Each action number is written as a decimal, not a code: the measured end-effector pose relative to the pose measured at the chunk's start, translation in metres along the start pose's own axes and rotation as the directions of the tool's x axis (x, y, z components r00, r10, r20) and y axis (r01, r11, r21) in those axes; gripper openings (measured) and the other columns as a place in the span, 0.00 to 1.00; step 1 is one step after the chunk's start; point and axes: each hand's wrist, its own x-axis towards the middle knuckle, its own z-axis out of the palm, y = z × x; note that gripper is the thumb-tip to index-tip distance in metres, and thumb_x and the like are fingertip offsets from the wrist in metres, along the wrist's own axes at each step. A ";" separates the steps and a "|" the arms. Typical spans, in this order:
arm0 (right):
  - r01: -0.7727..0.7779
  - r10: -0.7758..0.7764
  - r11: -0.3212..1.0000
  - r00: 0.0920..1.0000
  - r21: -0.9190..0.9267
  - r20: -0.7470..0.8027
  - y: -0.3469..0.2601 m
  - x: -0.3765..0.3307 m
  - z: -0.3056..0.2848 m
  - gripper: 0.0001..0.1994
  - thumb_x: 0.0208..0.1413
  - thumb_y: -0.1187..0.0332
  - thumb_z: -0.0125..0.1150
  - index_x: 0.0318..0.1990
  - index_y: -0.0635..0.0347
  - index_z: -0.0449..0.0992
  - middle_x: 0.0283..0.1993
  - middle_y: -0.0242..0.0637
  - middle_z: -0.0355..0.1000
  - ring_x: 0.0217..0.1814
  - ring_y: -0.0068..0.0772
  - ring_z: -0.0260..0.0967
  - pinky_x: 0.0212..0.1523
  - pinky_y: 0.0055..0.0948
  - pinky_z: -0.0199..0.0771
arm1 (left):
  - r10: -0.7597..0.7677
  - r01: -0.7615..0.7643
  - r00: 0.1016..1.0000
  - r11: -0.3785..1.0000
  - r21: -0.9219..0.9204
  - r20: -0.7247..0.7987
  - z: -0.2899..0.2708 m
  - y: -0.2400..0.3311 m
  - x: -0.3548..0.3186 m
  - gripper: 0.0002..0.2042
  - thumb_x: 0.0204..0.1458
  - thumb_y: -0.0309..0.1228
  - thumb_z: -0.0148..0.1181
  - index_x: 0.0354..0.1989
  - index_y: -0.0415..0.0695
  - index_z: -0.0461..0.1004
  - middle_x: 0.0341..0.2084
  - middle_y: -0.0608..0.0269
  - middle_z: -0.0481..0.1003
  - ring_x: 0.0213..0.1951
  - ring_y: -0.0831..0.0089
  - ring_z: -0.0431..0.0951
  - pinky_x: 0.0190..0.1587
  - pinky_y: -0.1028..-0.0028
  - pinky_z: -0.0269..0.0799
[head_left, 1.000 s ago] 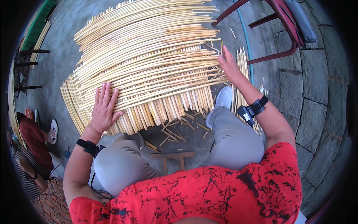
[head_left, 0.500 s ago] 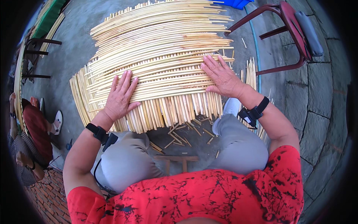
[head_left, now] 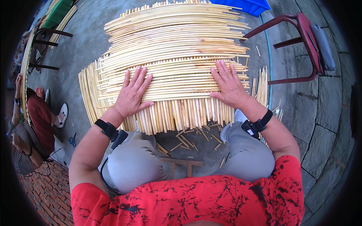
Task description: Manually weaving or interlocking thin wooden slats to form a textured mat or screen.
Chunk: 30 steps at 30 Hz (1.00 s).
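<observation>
A wide layer of pale, peeled plant stalks lies crosswise over a lower layer of lengthwise stalks, whose near ends jut toward my knees. My left hand rests flat on the nearest crosswise stalks, left of the middle, fingers spread. On the same band of stalks, toward its right end, lies my right hand, also flat with the fingers apart. Neither hand grips anything. Under the crosswise stalks, part of the lower layer is hidden; a thin gap shows it just beyond my fingertips.
Short cut pieces litter the ground between my feet. More stalks stand at the right. A dark red chair and a blue crate are at the far right. Another person's arm and scissors are on the left.
The nearest crosswise stalks lie closer together now, and gaps among them have narrowed. Both hands stay flat on them. The whole view has shifted slightly.
</observation>
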 end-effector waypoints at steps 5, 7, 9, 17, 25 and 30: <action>-0.049 0.049 0.999 0.999 0.012 0.006 0.001 0.005 0.004 0.42 0.50 0.42 0.50 0.65 0.63 0.47 0.69 0.53 0.38 0.73 0.47 0.31 0.68 0.46 0.26 | -0.012 0.012 1.000 1.000 0.004 -0.026 -0.001 -0.004 0.013 0.39 0.51 0.59 0.41 0.63 0.40 0.51 0.64 0.46 0.47 0.66 0.53 0.42 0.66 0.55 0.30; -0.077 0.077 0.997 0.997 0.003 0.033 0.003 0.007 0.005 0.42 0.50 0.41 0.50 0.65 0.63 0.47 0.69 0.53 0.37 0.73 0.46 0.30 0.68 0.46 0.26 | -0.015 0.013 0.999 0.998 -0.062 -0.033 0.003 -0.005 0.013 0.38 0.51 0.57 0.43 0.63 0.41 0.52 0.63 0.47 0.49 0.66 0.54 0.44 0.66 0.56 0.34; -0.077 0.077 0.997 0.997 0.012 0.024 0.005 0.008 0.011 0.42 0.50 0.41 0.50 0.65 0.63 0.48 0.69 0.53 0.37 0.73 0.46 0.30 0.68 0.47 0.25 | -0.013 0.008 0.999 0.992 -0.129 -0.040 0.008 -0.006 0.012 0.36 0.51 0.55 0.45 0.63 0.42 0.53 0.63 0.47 0.50 0.66 0.54 0.45 0.66 0.57 0.38; -0.063 0.062 0.997 0.998 0.051 0.012 0.007 0.017 0.026 0.43 0.50 0.41 0.49 0.65 0.62 0.47 0.70 0.53 0.36 0.73 0.48 0.29 0.67 0.51 0.24 | -0.061 0.062 0.998 0.997 -0.056 0.017 0.013 -0.009 0.004 0.36 0.52 0.55 0.42 0.64 0.42 0.50 0.64 0.48 0.48 0.66 0.55 0.43 0.66 0.58 0.35; -0.099 0.099 0.994 0.995 0.037 0.016 -0.003 0.008 0.019 0.43 0.51 0.40 0.47 0.67 0.58 0.43 0.70 0.52 0.33 0.73 0.47 0.26 0.68 0.50 0.21 | -0.075 0.075 0.997 0.997 0.010 0.024 0.018 -0.009 0.003 0.41 0.51 0.63 0.33 0.65 0.42 0.47 0.65 0.47 0.44 0.67 0.53 0.40 0.66 0.56 0.30; -0.093 0.094 0.995 0.995 -0.036 0.016 -0.001 0.006 0.020 0.39 0.53 0.42 0.45 0.67 0.54 0.45 0.71 0.50 0.34 0.73 0.46 0.27 0.68 0.50 0.23 | -0.077 0.077 0.997 0.997 -0.013 -0.008 0.021 -0.008 0.003 0.39 0.52 0.60 0.36 0.65 0.41 0.48 0.65 0.46 0.45 0.67 0.53 0.40 0.66 0.56 0.31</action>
